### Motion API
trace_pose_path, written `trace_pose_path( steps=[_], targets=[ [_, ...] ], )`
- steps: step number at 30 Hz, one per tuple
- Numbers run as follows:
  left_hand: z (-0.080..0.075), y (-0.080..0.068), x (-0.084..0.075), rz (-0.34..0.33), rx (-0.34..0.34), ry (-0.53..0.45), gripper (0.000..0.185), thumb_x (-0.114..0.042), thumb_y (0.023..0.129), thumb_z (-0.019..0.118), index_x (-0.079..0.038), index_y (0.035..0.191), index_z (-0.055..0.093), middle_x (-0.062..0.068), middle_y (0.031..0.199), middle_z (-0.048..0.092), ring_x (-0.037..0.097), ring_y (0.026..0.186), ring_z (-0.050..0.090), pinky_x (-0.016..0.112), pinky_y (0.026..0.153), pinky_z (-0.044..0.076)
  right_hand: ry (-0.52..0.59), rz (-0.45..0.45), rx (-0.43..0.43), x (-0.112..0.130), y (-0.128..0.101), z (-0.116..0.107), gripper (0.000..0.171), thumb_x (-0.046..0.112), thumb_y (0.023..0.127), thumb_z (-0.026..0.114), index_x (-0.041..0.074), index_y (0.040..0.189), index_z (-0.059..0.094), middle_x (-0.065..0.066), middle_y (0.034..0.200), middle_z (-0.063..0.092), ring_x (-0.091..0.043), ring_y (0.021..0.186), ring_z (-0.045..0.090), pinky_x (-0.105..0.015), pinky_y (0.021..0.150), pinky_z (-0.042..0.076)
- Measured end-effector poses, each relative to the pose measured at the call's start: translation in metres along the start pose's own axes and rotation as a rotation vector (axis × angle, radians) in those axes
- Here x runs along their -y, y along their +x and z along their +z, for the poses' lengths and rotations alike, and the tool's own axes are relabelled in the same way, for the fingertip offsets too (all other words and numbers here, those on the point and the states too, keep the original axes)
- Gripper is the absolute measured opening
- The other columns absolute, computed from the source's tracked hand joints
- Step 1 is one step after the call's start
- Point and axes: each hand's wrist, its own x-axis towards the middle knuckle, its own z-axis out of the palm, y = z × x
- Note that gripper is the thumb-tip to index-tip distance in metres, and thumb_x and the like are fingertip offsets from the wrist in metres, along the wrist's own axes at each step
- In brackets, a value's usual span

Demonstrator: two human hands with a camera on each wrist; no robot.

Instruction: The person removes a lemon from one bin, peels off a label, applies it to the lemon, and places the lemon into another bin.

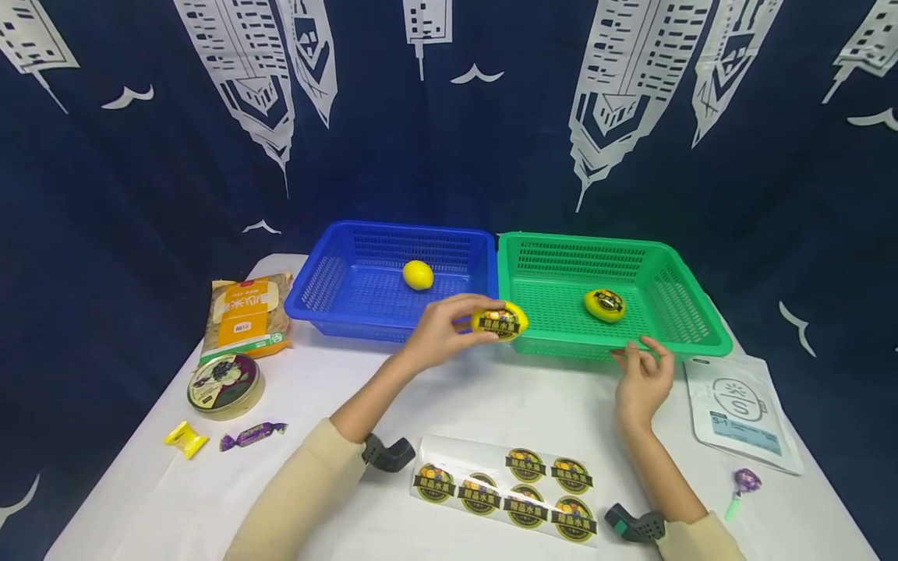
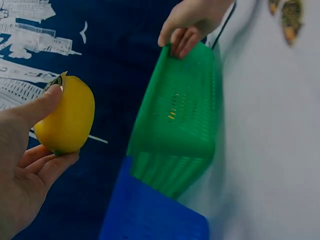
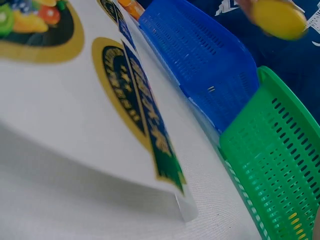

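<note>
inside green basket (image 1: 561, 343), one stickered lemon (image 1: 605, 305)

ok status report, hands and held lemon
Left hand pinching stickered lemon. Right hand holding green basket by its near rim. Second stickered lemon inside that basket; no obstruction visible.

The head view looks forward and down, and I find in it most of the table (image 1: 547, 405). The left wrist view is turned sideways and stands near to the lemon (image 2: 72, 117). The right wrist view sits low and tilted, very close to the sheet (image 3: 65, 110), facing the blue basket (image 3: 200, 55) and the green basket (image 3: 260, 155), which all three views share
</note>
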Motion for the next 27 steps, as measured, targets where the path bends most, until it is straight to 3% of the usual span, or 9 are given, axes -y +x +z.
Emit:
trace_pose_path(
  steps=[5,11,14,17,19,23,27],
  targets=[
    [0.016,0.062,0.002,-0.039,0.012,0.038,0.042,-0.017,0.076,0.076,-0.012,0.116,0.064,0.006,0.116,0.06,0.015,0.104,0.057,0.018,0.082,0.05,-0.006,0.001,0.0,0.001,0.001,-0.002,0.018,0.005,0.09,0.058,0.004,0.107,0.053,-0.01,0.07,0.056,-0.018,0.067,0.063,-0.027,0.076,0.054],
    [0.051,0.121,0.019,-0.193,0.032,0.013,0.043,-0.02,0.076,0.076,-0.017,0.117,0.065,0.004,0.12,0.059,0.019,0.101,0.061,0.017,0.075,0.051,-0.015,0.008,0.012,0.003,0.003,-0.003,0.02,0.003,0.09,0.057,0.001,0.109,0.052,-0.012,0.07,0.056,-0.021,0.069,0.063,-0.029,0.078,0.054],
    [0.066,0.139,0.032,-0.282,0.023,0.007,0.042,-0.02,0.075,0.077,-0.019,0.116,0.066,0.002,0.119,0.06,0.015,0.094,0.062,0.017,0.067,0.05,-0.015,0.014,0.026,0.003,0.003,-0.003,0.02,0.003,0.09,0.057,-0.001,0.109,0.051,-0.009,0.068,0.056,-0.021,0.069,0.063,-0.029,0.078,0.054],
    [0.08,0.152,0.047,-0.335,0.027,0.09,0.042,-0.023,0.074,0.078,-0.021,0.115,0.066,0.002,0.115,0.062,0.013,0.091,0.06,0.018,0.064,0.047,-0.009,0.021,0.032,0.006,0.004,-0.001,0.019,0.002,0.09,0.057,-0.001,0.108,0.051,-0.01,0.069,0.057,-0.021,0.069,0.063,-0.03,0.079,0.053],
    [0.089,0.161,0.056,-0.352,0.047,0.162,0.042,-0.024,0.075,0.077,-0.022,0.116,0.066,0.002,0.116,0.062,0.014,0.095,0.058,0.018,0.069,0.045,-0.01,0.024,0.035,0.009,0.003,0.0,0.018,0.001,0.09,0.056,0.0,0.107,0.052,-0.011,0.07,0.058,-0.021,0.069,0.063,-0.032,0.08,0.053],
    [0.107,0.172,0.069,-0.384,0.14,0.315,0.042,-0.024,0.078,0.075,-0.023,0.118,0.064,0.001,0.12,0.06,0.018,0.107,0.054,0.023,0.084,0.044,-0.024,0.02,0.038,0.018,-0.001,0.002,0.017,-0.001,0.09,0.055,-0.002,0.107,0.051,-0.012,0.07,0.059,-0.021,0.07,0.063,-0.031,0.079,0.053],
    [0.122,0.176,0.079,-0.421,0.25,0.42,0.041,-0.024,0.081,0.072,-0.026,0.12,0.062,0.0,0.125,0.056,0.019,0.114,0.049,0.027,0.09,0.044,-0.031,0.008,0.043,0.024,-0.006,0.003,0.018,-0.002,0.091,0.054,-0.005,0.108,0.05,-0.009,0.07,0.058,-0.019,0.069,0.063,-0.029,0.078,0.053]
  ],
)
